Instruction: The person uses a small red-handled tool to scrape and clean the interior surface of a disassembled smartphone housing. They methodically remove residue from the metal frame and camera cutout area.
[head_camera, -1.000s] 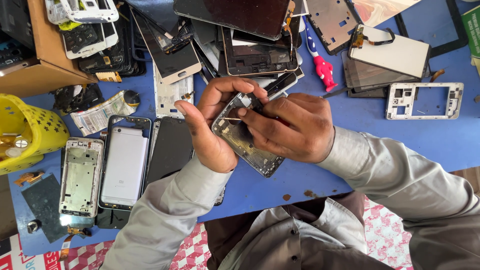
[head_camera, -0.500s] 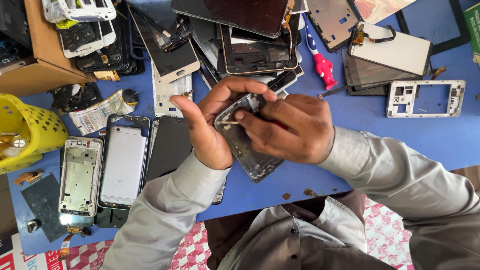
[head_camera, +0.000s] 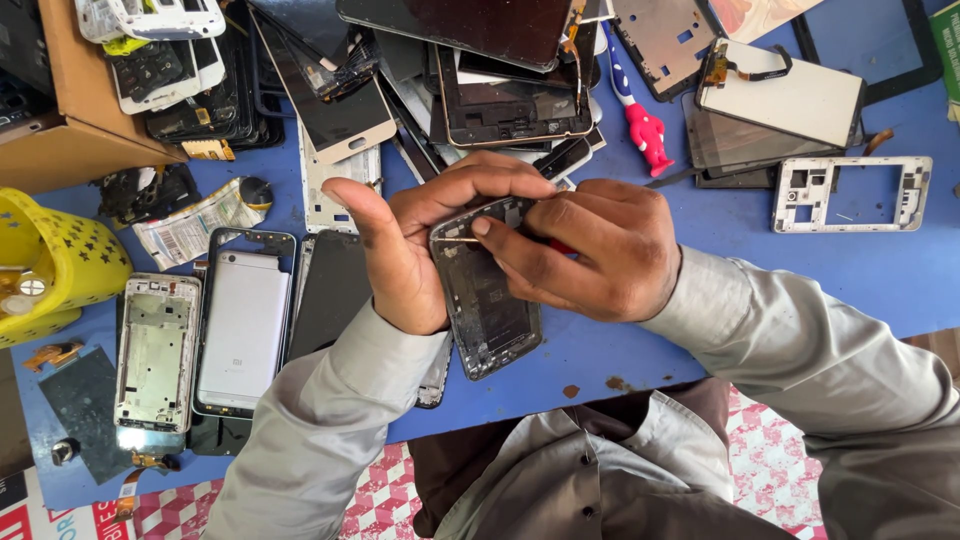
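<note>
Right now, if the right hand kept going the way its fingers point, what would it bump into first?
The right hand points left, holding a thin tool against the phone frame. Going straight on, it would probably meet the left hand first, since that thumb wraps the frame's far side. Depth is hard to judge from above.

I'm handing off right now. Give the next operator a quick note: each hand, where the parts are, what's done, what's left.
Left hand: grips the dark phone frame, tilted above the blue table.
Right hand: holds a thin screwdriver, tip on the frame's upper left edge.
Done: frame is stripped, no screen or back on it.
Left: the work at that top edge looks unfinished.
Nearby: red screwdriver above the hands, white frame to the right.
</note>
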